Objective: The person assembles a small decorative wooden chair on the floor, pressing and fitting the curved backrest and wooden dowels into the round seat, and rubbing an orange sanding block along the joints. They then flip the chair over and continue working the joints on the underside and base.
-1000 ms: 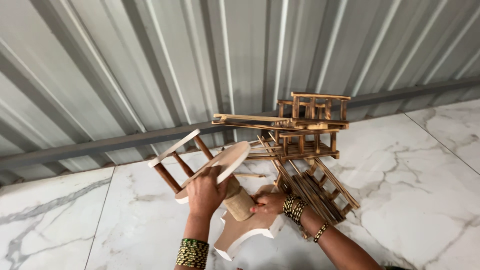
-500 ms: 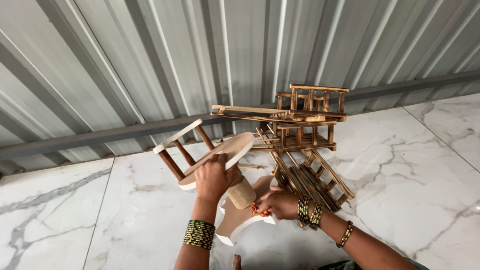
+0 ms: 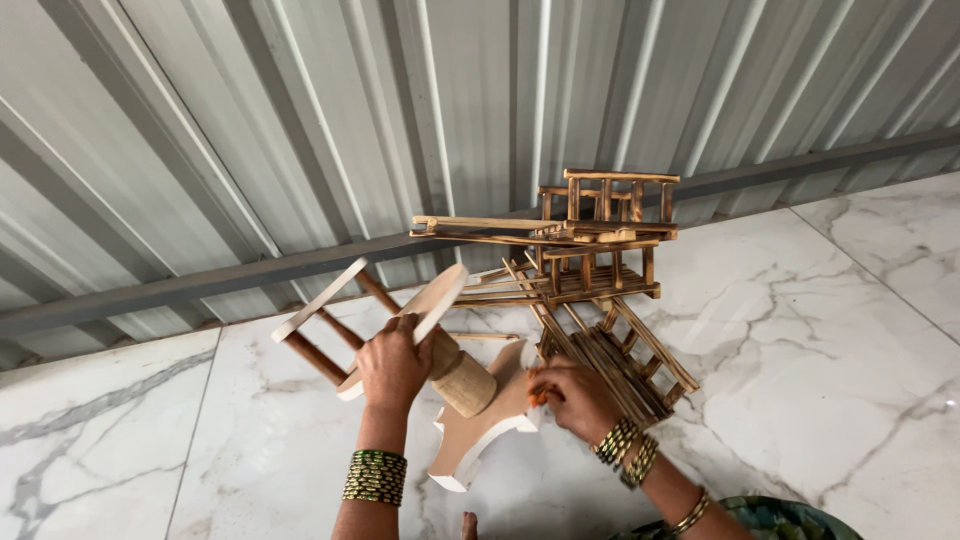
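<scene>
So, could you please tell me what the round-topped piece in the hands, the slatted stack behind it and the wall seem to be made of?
The round-topped piece looks like pale bare wood: matt, with darker brown turned legs. The slatted stack seems to be wood strips too, with scorched-looking dark edges. The wall looks like corrugated sheet metal: grey ribs with a dull sheen. The left hand grips the piece; the right hand touches its base.

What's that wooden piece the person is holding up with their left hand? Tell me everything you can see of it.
The wooden piece looks like a small unfinished stand of pale wood: a round disc tilted on edge, joined by darker brown rods to a flat slat, with a thick light cylinder leading down to a flat cut-out base with curved feet. It lies tipped over on the white marble floor. The left hand grips the disc's rim; the right hand touches the base's edge, pinching something small and orange. A slatted wooden structure stands just behind.
</scene>
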The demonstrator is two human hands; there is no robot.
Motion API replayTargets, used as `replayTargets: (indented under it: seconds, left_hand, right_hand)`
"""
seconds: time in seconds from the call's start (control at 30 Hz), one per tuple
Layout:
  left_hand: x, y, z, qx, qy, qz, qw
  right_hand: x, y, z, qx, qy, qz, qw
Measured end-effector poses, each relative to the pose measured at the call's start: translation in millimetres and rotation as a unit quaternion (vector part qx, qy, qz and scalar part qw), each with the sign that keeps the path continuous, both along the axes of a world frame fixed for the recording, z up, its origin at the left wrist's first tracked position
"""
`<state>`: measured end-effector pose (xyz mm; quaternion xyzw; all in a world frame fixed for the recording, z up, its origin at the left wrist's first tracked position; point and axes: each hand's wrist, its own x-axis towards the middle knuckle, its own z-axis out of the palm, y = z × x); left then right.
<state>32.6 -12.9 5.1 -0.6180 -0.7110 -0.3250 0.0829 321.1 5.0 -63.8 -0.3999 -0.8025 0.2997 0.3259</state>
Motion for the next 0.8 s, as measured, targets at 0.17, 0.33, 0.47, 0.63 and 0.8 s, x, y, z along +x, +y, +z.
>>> replayTargets:
  seconds: [0.17, 0.33, 0.47, 0.63, 0.8]
  left_hand:
    - [-11, -1, -3, 0.019, -0.004, 0.027, 0.999]
    - [-12, -3, -6, -0.001, 0.004, 0.029, 1.0]
    - [-7, 2, -5, -0.001, 0.006, 0.038, 0.999]
    - [3, 8, 1, 0.006, 0.023, 0.005, 1.0]
    - [21, 15, 1, -0.009, 0.044, -0.005, 0.999]
  right_hand:
    - [-13, -23, -10, 0.097, 0.072, -0.141, 0.983]
    - [-29, -30, -22, 0.011, 0.137, -0.176, 0.975]
    - [-29, -45, -30, 0.061, 0.163, -0.199, 0.965]
    - [-21, -40, -39, 0.069, 0.167, -0.186, 0.966]
    - [-18, -27, -41, 0.025, 0.17, -0.252, 0.952]
